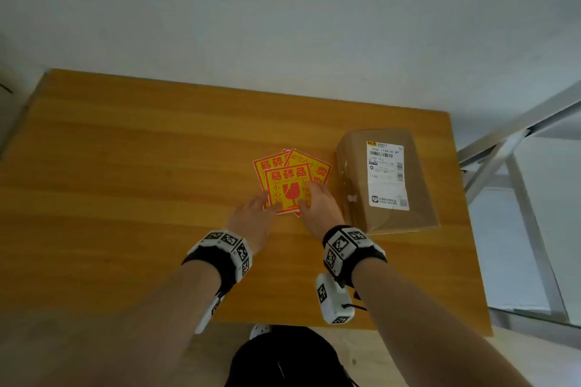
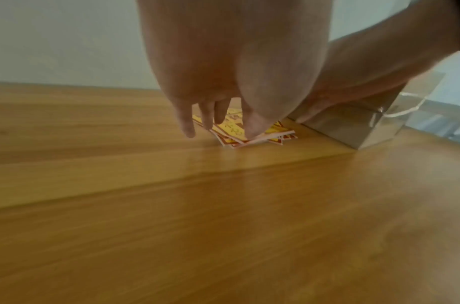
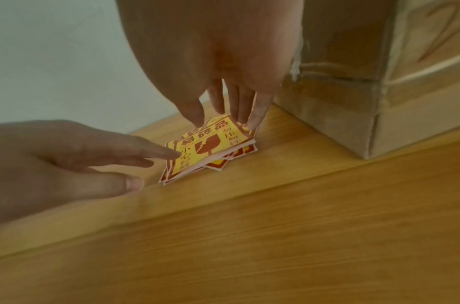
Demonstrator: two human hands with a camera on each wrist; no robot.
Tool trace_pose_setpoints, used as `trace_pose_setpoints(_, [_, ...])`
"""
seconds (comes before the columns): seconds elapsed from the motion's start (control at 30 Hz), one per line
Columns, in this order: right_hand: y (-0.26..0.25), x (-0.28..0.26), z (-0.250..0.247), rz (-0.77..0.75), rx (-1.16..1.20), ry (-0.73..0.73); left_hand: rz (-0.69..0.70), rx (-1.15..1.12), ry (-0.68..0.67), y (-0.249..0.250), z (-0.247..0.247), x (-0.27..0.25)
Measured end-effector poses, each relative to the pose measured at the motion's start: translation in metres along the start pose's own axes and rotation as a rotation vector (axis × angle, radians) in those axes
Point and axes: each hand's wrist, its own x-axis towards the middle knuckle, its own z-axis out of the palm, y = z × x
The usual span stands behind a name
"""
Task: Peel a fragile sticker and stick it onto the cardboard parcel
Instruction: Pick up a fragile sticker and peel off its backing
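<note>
A loose pile of yellow-and-red fragile stickers (image 1: 290, 185) lies on the wooden table (image 1: 125, 166), just left of the brown cardboard parcel (image 1: 352, 166). My left hand (image 1: 267, 203) reaches in from the left, its straight index finger touching the top sticker (image 3: 210, 144) and its thumb by the near corner. My right hand (image 1: 309, 195) comes down from the right, fingers straight, tips on the top sticker's far and right edges beside the parcel (image 3: 379, 102). The top sticker's near edge bows up a little off the pile. Neither hand (image 3: 223, 123) clearly pinches it.
A white shipping label (image 1: 387, 176) covers the parcel's top. The parcel stands close to the table's right edge, beyond which are a metal frame (image 1: 509, 166) and the floor. A white wall rises behind the table. A white tracker block (image 1: 333, 298) hangs under my right wrist.
</note>
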Motion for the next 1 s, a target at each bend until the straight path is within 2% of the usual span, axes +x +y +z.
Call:
trace_pose_setpoints(0.23, [0.006, 0.017, 0.016, 0.052, 0.020, -0.004, 0.050, 0.026, -0.036, -0.004, 0.016, 0.006])
trace_pose_setpoints(0.57, [0.006, 0.021, 0.010, 0.121, 0.168, 0.156, 0.034, -0.012, -0.059, -0.005, 0.017, 0.005])
trace_pose_setpoints(0.77, [0.005, 0.019, 0.005, 0.158, 0.216, 0.173, 0.012, -0.049, -0.059, -0.003, 0.015, 0.004])
trace_pose_setpoints(1.0, [0.004, 0.012, -0.006, 0.101, 0.231, 0.168, -0.021, -0.172, -0.019, -0.007, 0.004, -0.002])
